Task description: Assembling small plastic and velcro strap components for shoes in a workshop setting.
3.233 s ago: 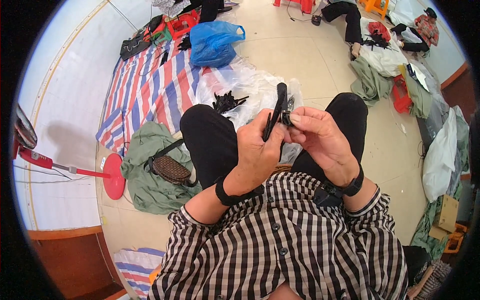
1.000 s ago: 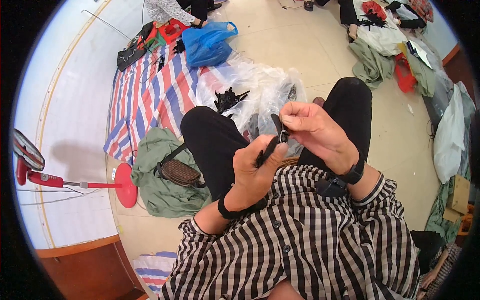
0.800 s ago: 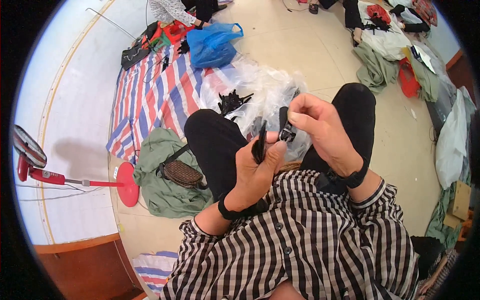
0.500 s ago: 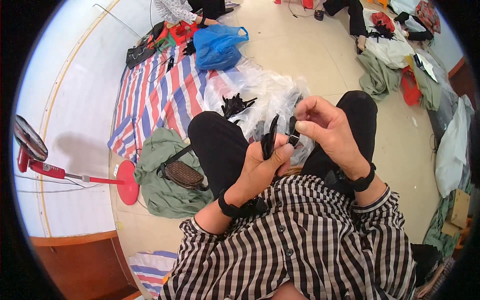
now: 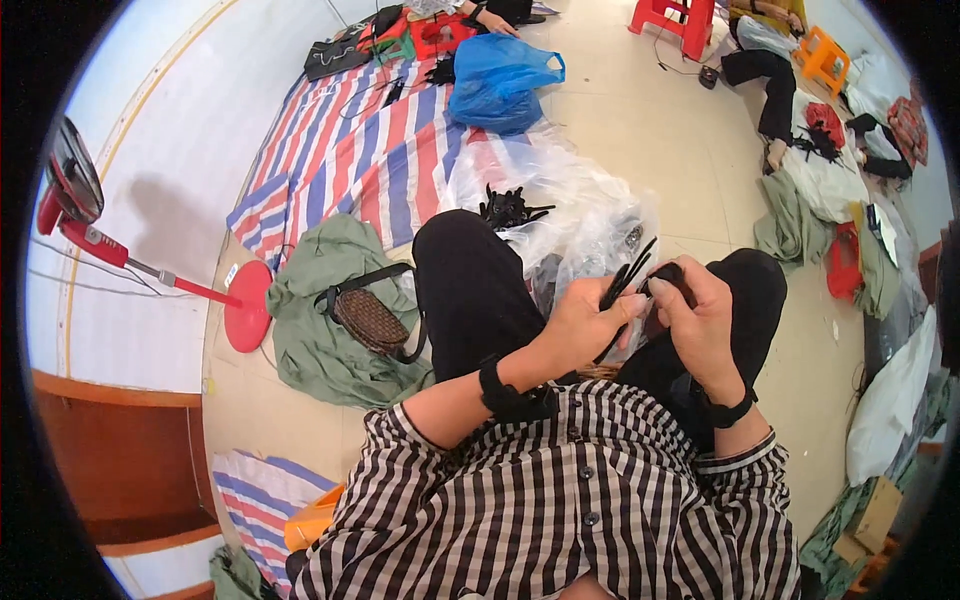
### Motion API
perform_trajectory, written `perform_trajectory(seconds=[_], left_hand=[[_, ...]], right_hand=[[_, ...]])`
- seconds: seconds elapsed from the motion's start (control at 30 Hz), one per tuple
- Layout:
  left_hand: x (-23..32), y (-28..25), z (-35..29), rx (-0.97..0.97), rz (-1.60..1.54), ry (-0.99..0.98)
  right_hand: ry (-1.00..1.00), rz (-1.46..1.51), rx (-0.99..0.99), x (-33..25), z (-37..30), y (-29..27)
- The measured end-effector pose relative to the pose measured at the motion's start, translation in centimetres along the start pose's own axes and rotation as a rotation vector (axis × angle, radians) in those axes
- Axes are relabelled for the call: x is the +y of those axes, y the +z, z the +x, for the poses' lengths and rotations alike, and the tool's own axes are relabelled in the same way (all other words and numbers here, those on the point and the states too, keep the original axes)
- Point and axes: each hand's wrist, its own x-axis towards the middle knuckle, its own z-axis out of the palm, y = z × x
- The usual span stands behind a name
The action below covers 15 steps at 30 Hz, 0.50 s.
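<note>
"Strips (image 5: 622, 280), thin and black: which hand has them?"

"Left hand (image 5: 585, 325), pinching the bunch above the lap."

"And the right hand (image 5: 695, 312)?"

"Just beside it, pinched narrow on a dark piece (image 5: 672, 278); whether that joins the strips, I can't tell."

"Past the knees (image 5: 462, 245)?"

"Clear plastic (image 5: 585, 185) with a black pile (image 5: 508, 209) amid it, then a blue bag (image 5: 500, 85) by a striped sheet (image 5: 345, 140)."
</note>
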Motion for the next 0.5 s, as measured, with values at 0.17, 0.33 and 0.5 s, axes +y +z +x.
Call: perform_trajectory(seconds=[0.17,0.33,0.5], left_hand=[[-0.5,-1.4,3.2,0.066,0.152,-0.118],[-3.6,-6.2,6.5,0.394,0.558,0.141],[-3.0,-7.0,6.6,0.145,0.158,-0.180]], right_hand=[[-0.208,-0.344,0.011,1.7,4.2,0.0],[0.054,-0.075,-0.015,6.6,11.5,-3.1],[0.300,-0.179,-0.034,12.7,16.5,-1.1]])
